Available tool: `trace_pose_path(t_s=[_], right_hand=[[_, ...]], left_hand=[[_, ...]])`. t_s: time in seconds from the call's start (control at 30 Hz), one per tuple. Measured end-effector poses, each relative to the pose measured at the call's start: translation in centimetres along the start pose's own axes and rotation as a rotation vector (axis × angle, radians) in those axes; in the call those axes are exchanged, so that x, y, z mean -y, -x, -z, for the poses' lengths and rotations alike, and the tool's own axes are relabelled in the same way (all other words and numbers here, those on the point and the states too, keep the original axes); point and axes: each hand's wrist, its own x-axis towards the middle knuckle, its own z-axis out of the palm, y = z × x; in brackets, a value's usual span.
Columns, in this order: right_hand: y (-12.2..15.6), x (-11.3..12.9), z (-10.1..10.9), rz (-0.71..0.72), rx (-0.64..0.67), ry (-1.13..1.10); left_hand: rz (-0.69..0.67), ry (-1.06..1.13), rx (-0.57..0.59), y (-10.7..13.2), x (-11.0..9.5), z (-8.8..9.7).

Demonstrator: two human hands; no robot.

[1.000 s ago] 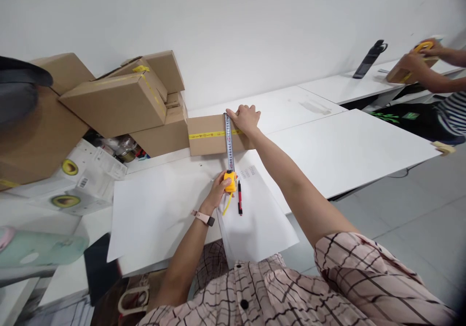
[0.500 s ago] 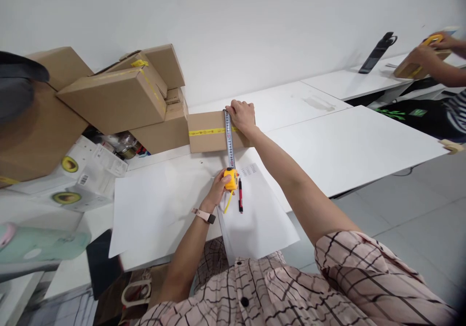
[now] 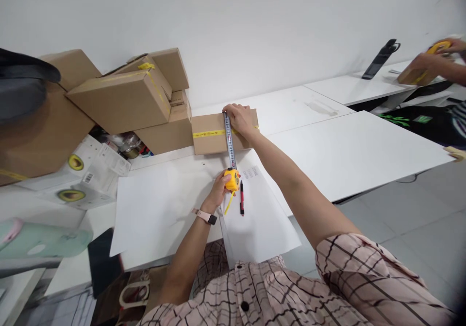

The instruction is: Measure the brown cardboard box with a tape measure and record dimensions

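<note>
My left hand (image 3: 218,190) is closed round the yellow case of a tape measure (image 3: 232,180), which has a yellow strap hanging from it. The metal blade runs away from me across the top of a taped cardboard box (image 3: 207,144). At the box's far edge, my right hand (image 3: 240,120) presses the blade's end with its fingertips, the palm over the box. A red and black pen (image 3: 242,199) lies just right of the case, on a sheet of white paper (image 3: 260,229) with small writing near its top.
Cardboard boxes (image 3: 120,97) are stacked on the left, above white cartons with avocado pictures (image 3: 98,170). Another white sheet (image 3: 141,209) lies left of my left hand. A dark bottle (image 3: 380,60) stands at the far right, near another person's hands (image 3: 431,63) holding a box and a yellow tape measure.
My right hand has shifted slightly left along the box's far edge. My left hand keeps its hold on the tape measure. The view has turned a little.
</note>
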Motion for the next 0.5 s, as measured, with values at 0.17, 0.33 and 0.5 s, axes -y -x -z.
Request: trace_pose_path(t_s=[0.17, 0.33, 0.5], right_hand=[[-0.04, -0.51, -0.74, 0.07, 0.009, 0.021], [0.01, -0.42, -0.64, 0.07, 0.005, 0.01], [-0.46, -0.44, -0.36, 0.066, 0.041, -0.009]], left_hand=[[0.007, -0.016, 0.006, 0.05, -0.31, -0.36], [0.01, -0.049, -0.035, 0.19, -0.13, -0.58], [-0.034, -0.135, -0.03, 0.36, 0.02, -0.96]])
